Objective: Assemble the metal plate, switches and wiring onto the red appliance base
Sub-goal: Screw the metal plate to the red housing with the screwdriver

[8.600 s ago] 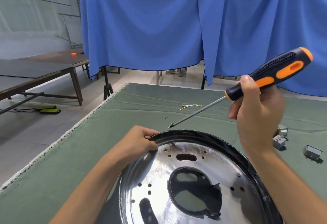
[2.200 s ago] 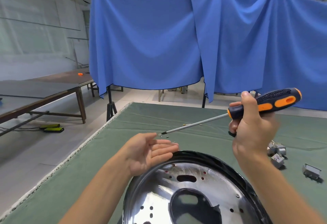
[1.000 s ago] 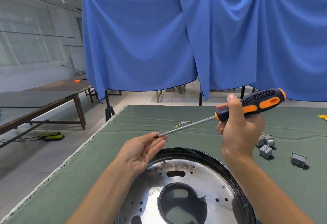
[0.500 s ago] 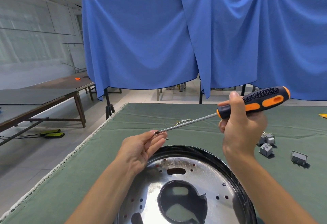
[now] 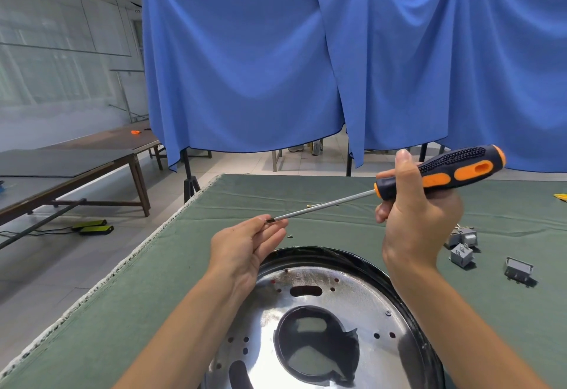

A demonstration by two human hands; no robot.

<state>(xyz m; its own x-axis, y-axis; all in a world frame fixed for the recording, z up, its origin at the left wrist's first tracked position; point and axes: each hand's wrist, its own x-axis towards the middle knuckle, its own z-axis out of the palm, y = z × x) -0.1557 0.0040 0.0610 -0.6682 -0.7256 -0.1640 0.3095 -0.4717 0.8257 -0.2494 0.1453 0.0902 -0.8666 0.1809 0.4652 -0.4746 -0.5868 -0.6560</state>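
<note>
Overhead, right hand (image 5: pixel 420 223) grips screwdriver (image 5: pixel 441 173), left hand (image 5: pixel 248 244) pinching its tip.

The one head camera is looking forward and down from close above the bench's (image 5: pixel 196 281) near edge, facing the blue curtain (image 5: pixel 276 66) beyond its far edge.

Right hand (image 5: pixel 420 223) gripping screwdriver (image 5: pixel 441 173), left hand (image 5: pixel 245 247) pinching its tip, above metal plate (image 5: pixel 322 327)
</note>
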